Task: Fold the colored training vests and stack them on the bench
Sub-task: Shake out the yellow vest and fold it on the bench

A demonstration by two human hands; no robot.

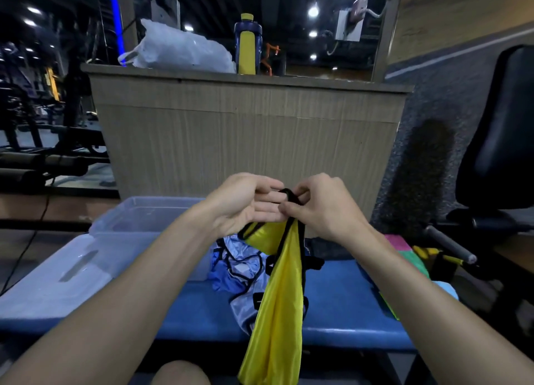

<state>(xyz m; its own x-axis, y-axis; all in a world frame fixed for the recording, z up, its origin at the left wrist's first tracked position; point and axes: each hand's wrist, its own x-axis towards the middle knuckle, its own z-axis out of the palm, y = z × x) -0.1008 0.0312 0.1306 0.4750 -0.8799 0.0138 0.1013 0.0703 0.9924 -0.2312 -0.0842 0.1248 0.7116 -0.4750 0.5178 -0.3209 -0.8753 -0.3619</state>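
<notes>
Hands pinching yellow vest top, long axis hanging vertical

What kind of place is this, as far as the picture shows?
Most likely a gym. Dark weight machines stand at the left, a padded blue bench holds coloured training vests, and a sports bottle stands on the wooden counter.

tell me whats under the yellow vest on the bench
A crumpled blue vest with black trim lies on the blue bench behind the hanging yellow vest. Whatever lies directly behind the yellow fabric is hidden.
</notes>
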